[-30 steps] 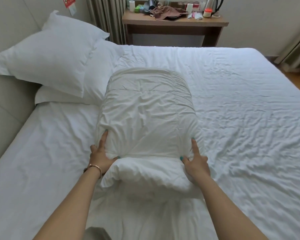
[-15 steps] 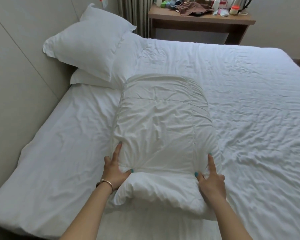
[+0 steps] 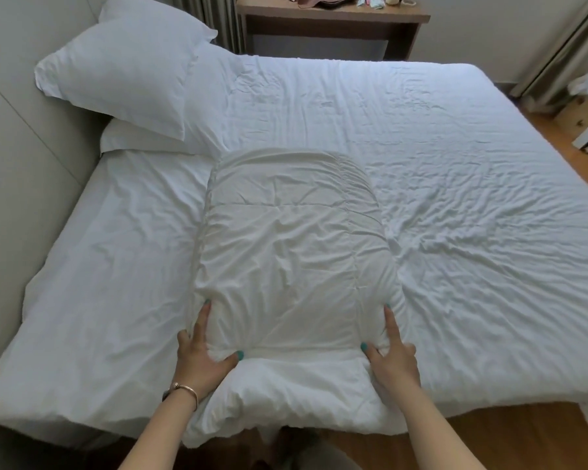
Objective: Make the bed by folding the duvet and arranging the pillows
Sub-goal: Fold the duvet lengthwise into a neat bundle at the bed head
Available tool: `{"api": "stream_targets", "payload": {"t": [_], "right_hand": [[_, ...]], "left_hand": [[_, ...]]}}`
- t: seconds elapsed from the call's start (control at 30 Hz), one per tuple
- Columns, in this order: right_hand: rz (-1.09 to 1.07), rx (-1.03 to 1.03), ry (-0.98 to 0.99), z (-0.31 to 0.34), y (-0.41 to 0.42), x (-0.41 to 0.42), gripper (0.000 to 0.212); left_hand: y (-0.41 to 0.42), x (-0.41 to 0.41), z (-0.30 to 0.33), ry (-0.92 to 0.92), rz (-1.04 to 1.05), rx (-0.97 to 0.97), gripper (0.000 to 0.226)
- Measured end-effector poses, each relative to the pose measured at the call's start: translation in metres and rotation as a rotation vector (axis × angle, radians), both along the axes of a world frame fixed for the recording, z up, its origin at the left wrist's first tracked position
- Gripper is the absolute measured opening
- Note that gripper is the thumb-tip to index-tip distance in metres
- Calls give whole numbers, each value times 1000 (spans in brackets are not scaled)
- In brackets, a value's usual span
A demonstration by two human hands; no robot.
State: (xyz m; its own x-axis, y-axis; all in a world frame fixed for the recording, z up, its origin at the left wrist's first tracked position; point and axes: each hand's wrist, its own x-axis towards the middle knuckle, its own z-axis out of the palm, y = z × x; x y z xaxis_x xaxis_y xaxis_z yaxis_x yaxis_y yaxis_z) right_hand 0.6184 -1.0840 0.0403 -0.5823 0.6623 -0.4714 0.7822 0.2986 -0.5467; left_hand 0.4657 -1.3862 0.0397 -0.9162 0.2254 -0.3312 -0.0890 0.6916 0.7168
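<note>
So on my feed the folded duvet (image 3: 296, 266) sits in the middle of the bed (image 3: 455, 198), running lengthwise away from me, and its near end spills slightly over the bed's front edge. My left hand (image 3: 202, 354) is pressed against the duvet's left side near the front, fingers stretched along the fold and thumb tucked into the crease, so it's gripping the bundle. Right hand (image 3: 392, 357) mirrors it on the other side, index finger lying up along the edge, thumb dug into the same crease, also holding the duvet. There's a thin bracelet (image 3: 187, 391) on the left wrist.

Two white pillows (image 3: 126, 83) are stacked at the far left corner against the padded headboard (image 3: 21, 137), the top one tilted against it; the lower pillow's corner comes just beside the duvet's far end.

Containers: nothing really open to look into. A wooden side table (image 3: 333, 15) stands past the bed with some clutter on top, too cropped to make out. No readable writing or labels anywhere.
</note>
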Motion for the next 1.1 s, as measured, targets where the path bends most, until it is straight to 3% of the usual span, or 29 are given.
{"api": "stream_targets", "payload": {"t": [0.13, 0.2, 0.33, 0.47, 0.63, 0.73, 0.83, 0.93, 1.03, 1.1], "right_hand": [[-25, -88, -75, 2, 15, -7, 87], [-73, -56, -92, 5, 26, -22, 86], [-82, -39, 111, 23, 62, -85, 91], [-17, -205, 246, 29, 114, -164, 101], [82, -393, 163, -2, 156, -185, 126], [97, -403, 173, -21, 164, -184, 125], [71, -359, 235, -23, 150, -190, 118], [44, -267, 314, -25, 140, -194, 113], [0, -301, 399, -9, 132, -196, 109], [-22, -301, 427, -1, 133, -195, 117]], "left_hand": [[-9, -20, 5, -135, -85, 13, 113], [-5, -38, 11, -66, -84, -51, 99], [40, -94, 37, 161, -24, -180, 94], [88, -154, 41, 42, -30, -271, 96], [77, -202, 3, -187, 89, -140, 127], [67, -221, -26, -244, 60, -143, 132], [79, -222, -38, -248, 33, 27, 143], [89, -219, -36, -235, 73, 73, 138], [87, -215, -34, -187, 51, 18, 128], [85, -213, -32, -171, 34, 13, 124]]}}
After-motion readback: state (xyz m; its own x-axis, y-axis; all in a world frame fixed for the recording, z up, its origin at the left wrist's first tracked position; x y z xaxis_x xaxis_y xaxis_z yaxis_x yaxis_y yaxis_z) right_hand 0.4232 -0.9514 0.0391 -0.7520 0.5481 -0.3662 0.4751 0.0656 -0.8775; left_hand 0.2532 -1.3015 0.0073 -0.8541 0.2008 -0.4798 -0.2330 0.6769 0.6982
